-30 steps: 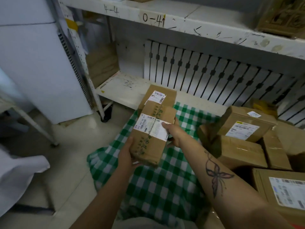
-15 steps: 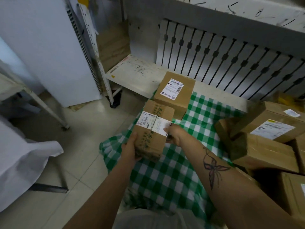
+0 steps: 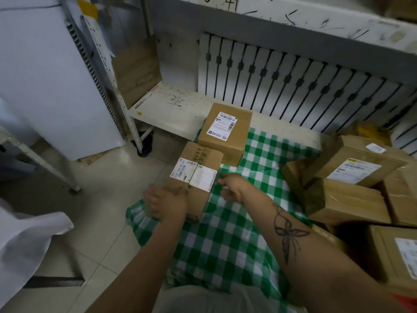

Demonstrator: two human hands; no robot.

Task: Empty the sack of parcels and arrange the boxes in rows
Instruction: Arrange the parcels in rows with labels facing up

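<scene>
Handwriting on a shelf edge, printed labels on parcels.
The shelf edge [image 3: 270, 10] bears a black hand-drawn "0-4" followed by an upright stroke, cut off by the top of the frame. The near box [image 3: 207, 154] carries a white label [image 3: 194, 175] with barcodes and the sideways number "503 303 00 017"; green print on its top is too blurred to read. The far box [image 3: 234, 141] has a label with barcodes and a square code, its text too small. Labels on the right boxes [image 3: 347, 199] are unreadable.
</scene>
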